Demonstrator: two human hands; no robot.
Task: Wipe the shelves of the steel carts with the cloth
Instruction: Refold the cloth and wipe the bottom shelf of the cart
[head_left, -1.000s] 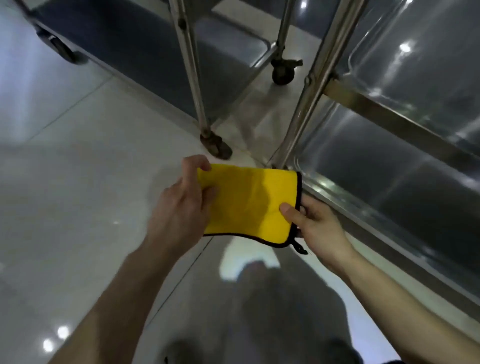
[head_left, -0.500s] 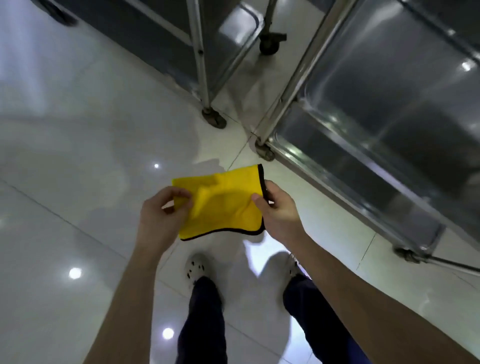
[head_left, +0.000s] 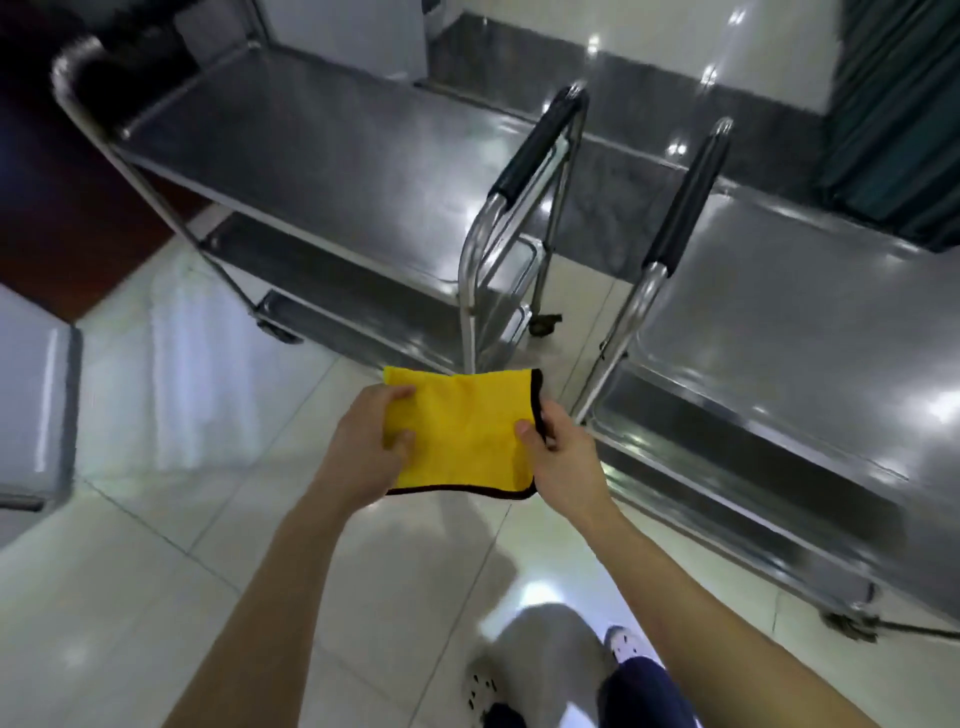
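Note:
A folded yellow cloth (head_left: 465, 431) with a black hem is stretched flat between both hands, above the floor in front of the carts. My left hand (head_left: 363, 452) pinches its left edge, thumb on top. My right hand (head_left: 563, 457) pinches its right hemmed edge. Two steel carts stand ahead. The left cart (head_left: 322, 150) shows a bare top shelf and two lower shelves. The right cart (head_left: 789, 312) shows its top shelf and a lower shelf beneath. The cloth touches neither cart.
Each cart has a black-gripped push handle (head_left: 537, 148) at its near end, and the two handles face a narrow gap. Castor wheels (head_left: 543, 325) sit on the glossy tiled floor (head_left: 171, 519). A grey cabinet (head_left: 31, 415) stands at the left. My feet are below.
The view has risen from the carts' lower shelves and floor to their top shelves. Both hands keep holding the cloth stretched between them in front of me.

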